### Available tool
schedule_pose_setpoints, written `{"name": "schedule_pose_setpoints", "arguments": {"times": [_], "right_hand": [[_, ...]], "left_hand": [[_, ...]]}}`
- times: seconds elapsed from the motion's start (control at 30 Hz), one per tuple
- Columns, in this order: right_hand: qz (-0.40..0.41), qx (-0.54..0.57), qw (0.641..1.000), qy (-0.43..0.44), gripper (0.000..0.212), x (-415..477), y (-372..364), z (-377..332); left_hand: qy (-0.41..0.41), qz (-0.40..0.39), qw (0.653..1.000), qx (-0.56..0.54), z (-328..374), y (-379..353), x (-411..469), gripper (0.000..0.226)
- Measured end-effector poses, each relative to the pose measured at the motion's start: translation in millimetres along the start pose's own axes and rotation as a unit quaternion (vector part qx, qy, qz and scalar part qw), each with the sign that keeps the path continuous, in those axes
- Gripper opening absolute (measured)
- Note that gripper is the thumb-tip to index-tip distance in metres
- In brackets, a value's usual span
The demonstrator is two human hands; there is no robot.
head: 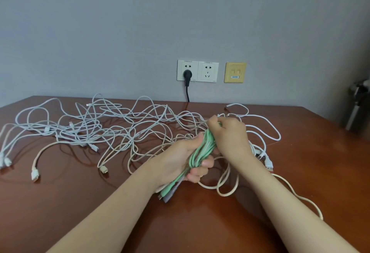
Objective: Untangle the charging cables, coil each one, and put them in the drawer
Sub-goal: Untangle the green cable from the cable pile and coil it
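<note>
A mint-green cable [200, 152] is bunched into a long coil above the brown table [80, 202]. My left hand [186, 158] grips the lower part of the coil, and its green plug end sticks out below my palm. My right hand [228, 132] holds the coil's upper end, fingers curled round it. A tangle of white cables [104, 128] spreads across the table behind and to the left. A cream cable [224, 182] loops under my hands. No drawer is in view.
A white cable with a red-tipped plug [269, 165] lies by my right wrist. Wall sockets [197, 71] hold a black plug [187, 75] whose cord drops behind the table. A metal object [358, 104] stands at the right edge.
</note>
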State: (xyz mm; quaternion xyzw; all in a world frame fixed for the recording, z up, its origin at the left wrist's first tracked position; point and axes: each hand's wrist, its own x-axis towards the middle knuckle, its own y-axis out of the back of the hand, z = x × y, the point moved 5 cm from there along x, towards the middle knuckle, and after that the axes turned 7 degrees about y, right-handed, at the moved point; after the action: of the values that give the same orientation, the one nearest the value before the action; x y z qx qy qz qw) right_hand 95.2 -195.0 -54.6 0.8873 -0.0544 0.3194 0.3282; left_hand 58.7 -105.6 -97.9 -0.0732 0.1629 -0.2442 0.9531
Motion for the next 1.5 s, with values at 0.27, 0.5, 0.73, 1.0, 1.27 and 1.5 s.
{"name": "schedule_pose_setpoints", "arguments": {"times": [0.27,0.5,0.73,1.0,1.27,1.5], "right_hand": [[-0.022,-0.051,0.997,0.053,0.052,4,1,4],[-0.017,-0.119,0.991,0.058,0.049,5,1,9],[-0.126,-0.109,0.985,0.041,0.043,7,9,20],[-0.105,-0.058,0.988,0.095,0.027,12,30,6],[-0.139,0.157,0.977,0.032,0.005,10,22,24],[-0.128,0.080,0.988,0.027,0.025,10,16,28]], "left_hand": [[0.004,-0.033,0.998,0.049,-10,7,3,0.032],[-0.020,-0.006,0.998,0.066,-12,8,8,0.030],[-0.024,0.027,0.999,-0.011,-11,23,14,0.031],[0.010,0.055,0.982,0.180,-11,18,20,0.033],[-0.055,0.017,0.924,0.379,-6,-1,2,0.028],[-0.180,0.125,0.942,0.255,22,12,-10,0.030]]}}
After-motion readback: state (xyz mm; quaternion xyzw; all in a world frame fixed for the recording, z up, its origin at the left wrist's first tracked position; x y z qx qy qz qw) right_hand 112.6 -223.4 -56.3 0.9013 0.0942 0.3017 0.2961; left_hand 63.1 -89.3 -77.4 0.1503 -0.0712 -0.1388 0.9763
